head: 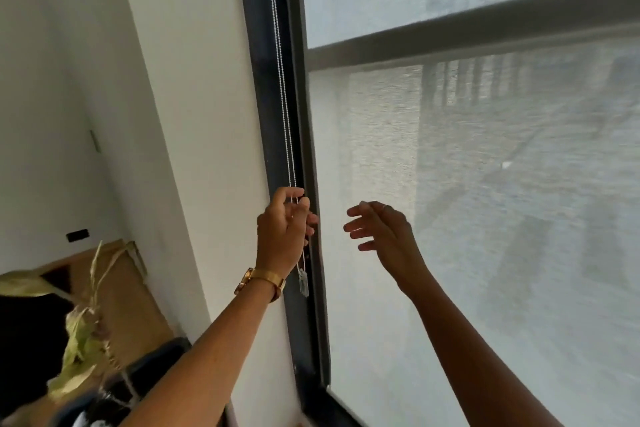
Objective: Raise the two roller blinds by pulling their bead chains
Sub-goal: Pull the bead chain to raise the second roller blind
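The thin, slippery bead chain (282, 80) is pinched in the left hand (285, 229) (one strand only is best gripped); the right hand (381, 229) is held open, fingers spread.

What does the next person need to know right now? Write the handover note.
Left hand: closed on the bead chain beside the dark window frame; the chain's clear connector hangs below the wrist.
Right hand: open, empty, in front of the roller blind.
Done: chain gripped.
Left: this blind still covers the glass; pull the chain to raise it. No second blind's chain is in view.
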Demonstrator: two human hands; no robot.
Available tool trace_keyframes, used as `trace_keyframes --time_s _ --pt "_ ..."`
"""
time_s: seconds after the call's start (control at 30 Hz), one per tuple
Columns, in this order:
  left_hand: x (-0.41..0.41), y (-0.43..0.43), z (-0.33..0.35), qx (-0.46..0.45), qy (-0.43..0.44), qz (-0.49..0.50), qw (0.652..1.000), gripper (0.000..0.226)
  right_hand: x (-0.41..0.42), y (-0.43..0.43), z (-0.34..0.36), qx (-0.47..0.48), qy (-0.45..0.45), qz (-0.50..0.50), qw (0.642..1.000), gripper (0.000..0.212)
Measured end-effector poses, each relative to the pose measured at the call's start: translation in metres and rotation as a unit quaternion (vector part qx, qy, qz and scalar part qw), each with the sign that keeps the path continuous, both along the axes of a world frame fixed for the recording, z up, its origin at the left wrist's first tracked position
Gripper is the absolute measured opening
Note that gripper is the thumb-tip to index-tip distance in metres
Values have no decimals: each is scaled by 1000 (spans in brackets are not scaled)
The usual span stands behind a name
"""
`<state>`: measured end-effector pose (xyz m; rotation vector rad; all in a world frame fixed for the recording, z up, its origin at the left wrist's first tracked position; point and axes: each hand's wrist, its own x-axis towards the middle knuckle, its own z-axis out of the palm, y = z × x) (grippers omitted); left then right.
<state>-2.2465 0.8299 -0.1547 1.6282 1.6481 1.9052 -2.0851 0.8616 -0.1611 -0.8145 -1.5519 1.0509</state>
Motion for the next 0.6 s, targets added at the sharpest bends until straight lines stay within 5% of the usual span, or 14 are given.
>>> trace_keyframes --time_s 0.37,0.6 --pt "-156 211 23 -65 17 -81 994 37 -193 196 59 -73 -75 -35 994 38" --pt "-170 278 38 30 90 -102 990 59 -246 254 129 -52 -87 -127 987 49"
